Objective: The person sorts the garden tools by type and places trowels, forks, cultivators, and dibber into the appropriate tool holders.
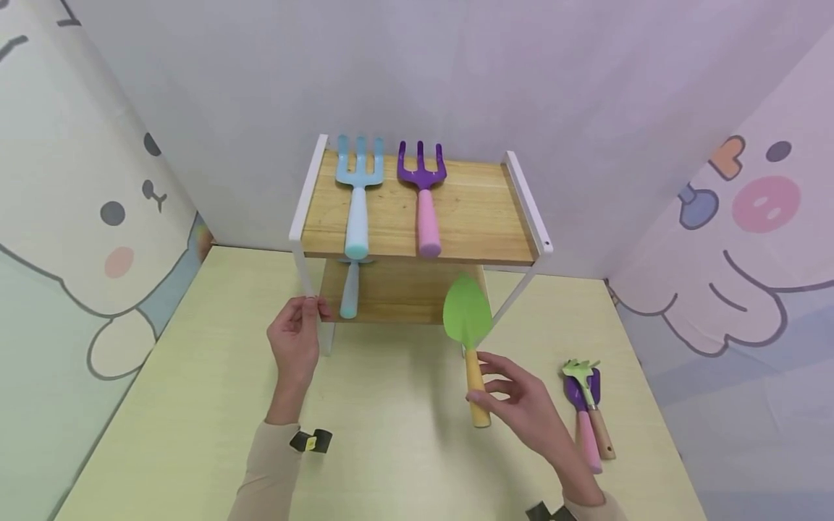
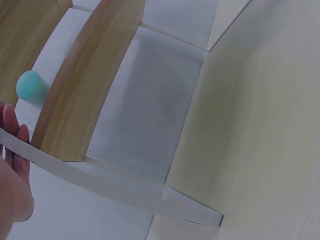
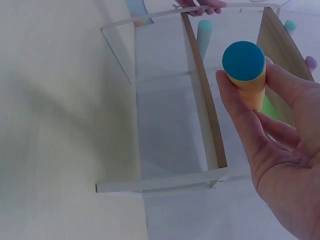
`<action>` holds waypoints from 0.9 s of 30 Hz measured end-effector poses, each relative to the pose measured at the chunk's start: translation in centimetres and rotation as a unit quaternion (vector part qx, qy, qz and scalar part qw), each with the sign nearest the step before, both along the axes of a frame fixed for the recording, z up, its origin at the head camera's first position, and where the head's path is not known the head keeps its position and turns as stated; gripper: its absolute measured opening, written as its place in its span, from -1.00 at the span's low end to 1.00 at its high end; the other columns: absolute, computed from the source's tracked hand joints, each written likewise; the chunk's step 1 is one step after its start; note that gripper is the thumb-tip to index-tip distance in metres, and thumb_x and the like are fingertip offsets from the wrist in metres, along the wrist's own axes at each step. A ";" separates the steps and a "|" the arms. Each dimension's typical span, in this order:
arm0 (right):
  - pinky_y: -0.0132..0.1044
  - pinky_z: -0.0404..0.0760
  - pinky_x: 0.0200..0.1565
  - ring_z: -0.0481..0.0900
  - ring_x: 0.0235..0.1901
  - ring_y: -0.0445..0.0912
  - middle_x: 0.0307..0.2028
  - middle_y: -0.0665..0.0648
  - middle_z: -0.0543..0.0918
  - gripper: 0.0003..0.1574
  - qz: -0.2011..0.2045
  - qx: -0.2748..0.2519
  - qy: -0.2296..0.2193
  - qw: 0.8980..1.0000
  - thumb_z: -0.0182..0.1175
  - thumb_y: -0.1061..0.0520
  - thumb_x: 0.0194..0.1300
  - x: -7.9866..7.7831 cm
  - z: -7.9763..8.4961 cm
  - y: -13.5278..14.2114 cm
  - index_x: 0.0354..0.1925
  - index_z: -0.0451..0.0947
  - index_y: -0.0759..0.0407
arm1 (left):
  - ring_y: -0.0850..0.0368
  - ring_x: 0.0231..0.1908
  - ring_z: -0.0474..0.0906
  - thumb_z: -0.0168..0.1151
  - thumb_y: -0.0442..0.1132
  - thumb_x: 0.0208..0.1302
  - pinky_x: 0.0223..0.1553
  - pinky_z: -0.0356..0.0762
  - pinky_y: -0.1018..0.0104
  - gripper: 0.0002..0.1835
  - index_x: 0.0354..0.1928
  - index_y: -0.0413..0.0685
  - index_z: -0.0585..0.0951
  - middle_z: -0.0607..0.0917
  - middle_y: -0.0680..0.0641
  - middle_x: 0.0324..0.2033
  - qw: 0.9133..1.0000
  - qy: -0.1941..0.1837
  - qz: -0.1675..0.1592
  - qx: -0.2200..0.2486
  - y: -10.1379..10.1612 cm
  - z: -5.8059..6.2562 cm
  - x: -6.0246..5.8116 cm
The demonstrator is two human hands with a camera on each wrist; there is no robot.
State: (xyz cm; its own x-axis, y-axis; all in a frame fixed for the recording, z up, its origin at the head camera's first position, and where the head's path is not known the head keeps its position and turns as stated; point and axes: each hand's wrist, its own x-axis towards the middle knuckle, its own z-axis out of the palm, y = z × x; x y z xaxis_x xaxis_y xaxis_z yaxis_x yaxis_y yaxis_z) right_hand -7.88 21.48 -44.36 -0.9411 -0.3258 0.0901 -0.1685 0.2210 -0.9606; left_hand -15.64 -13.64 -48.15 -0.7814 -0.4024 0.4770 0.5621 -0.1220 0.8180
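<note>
My right hand (image 1: pixel 521 405) pinches the yellow handle of a trowel (image 1: pixel 466 311). Its green blade points away from me and overlaps the lower shelf's right side in the head view. Seen from the right wrist, the handle's blue end (image 3: pixel 243 60) faces the camera between thumb and fingers. On the left, my other hand (image 1: pixel 296 339) grips the white front post (image 2: pixel 100 181) of a two-tier wooden rack (image 1: pixel 482 210). A light blue hand fork (image 1: pixel 357 210) and a purple fork with a pink handle (image 1: pixel 426 210) lie side by side on the top shelf.
A light blue-handled tool (image 1: pixel 350 289) lies on the lower shelf, its head partly hidden by the top board. On the table (image 1: pixel 391 449) at right, a small green rake (image 1: pixel 586 383) lies across a purple tool with a pink handle (image 1: pixel 588 441). A curtain (image 1: pixel 417 72) hangs behind the rack.
</note>
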 end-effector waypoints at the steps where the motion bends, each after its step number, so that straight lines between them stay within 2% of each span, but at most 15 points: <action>1: -0.21 0.79 -0.32 0.78 -0.18 -0.03 0.05 0.30 0.65 -0.33 -0.002 0.000 -0.004 1.000 0.41 0.33 0.28 -0.1 0.1 -0.2 0.33 0.49 0.22 | 0.23 -0.38 0.68 0.08 -0.48 0.53 -0.29 0.71 0.44 -0.73 -0.27 -0.70 0.50 0.75 0.01 -0.38 1.000 0.001 0.000 0.001 0.0 0.0 0.0; 14: -0.22 0.79 -0.28 0.78 -0.19 -0.05 0.07 0.35 0.64 -0.33 0.008 -0.010 -0.026 1.000 0.39 0.30 0.32 -2.3 1.4 -2.1 0.35 0.46 0.23 | 0.18 -0.38 0.67 0.08 -0.47 0.53 -0.27 0.70 0.42 -0.74 -0.28 -0.67 0.52 0.74 -0.07 -0.38 1.000 0.011 -0.007 -0.002 -0.1 -0.1 -0.1; 23: -0.21 0.79 -0.29 0.79 -0.18 -0.04 0.04 0.30 0.66 -0.35 0.000 0.008 -0.029 1.000 0.43 0.23 0.31 -3.5 2.0 -3.4 0.32 0.50 0.21 | 0.21 -0.38 0.67 0.08 -0.48 0.53 -0.26 0.70 0.43 -0.74 -0.27 -0.67 0.52 0.75 0.01 -0.38 1.000 0.013 -0.021 0.007 0.1 0.0 -0.3; 27: -0.20 0.80 -0.27 0.79 -0.16 -0.03 0.03 0.29 0.68 -0.38 -0.007 0.004 -0.034 0.999 0.45 0.21 0.30 -4.2 2.4 -4.3 0.29 0.54 0.21 | 0.20 -0.38 0.67 0.08 -0.49 0.52 -0.28 0.70 0.44 -0.75 -0.28 -0.66 0.52 0.75 0.00 -0.38 1.000 0.015 -0.011 0.002 0.0 -0.1 -0.2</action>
State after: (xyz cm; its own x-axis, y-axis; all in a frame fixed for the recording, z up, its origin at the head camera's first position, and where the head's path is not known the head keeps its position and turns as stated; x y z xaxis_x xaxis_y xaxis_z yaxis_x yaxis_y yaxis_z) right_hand -12.11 17.16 -42.00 -0.9496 -0.3126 0.0238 -0.1003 0.2309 -0.9678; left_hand -15.83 -13.68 -48.26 -0.7749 -0.3874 0.4994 0.5843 -0.1380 0.7997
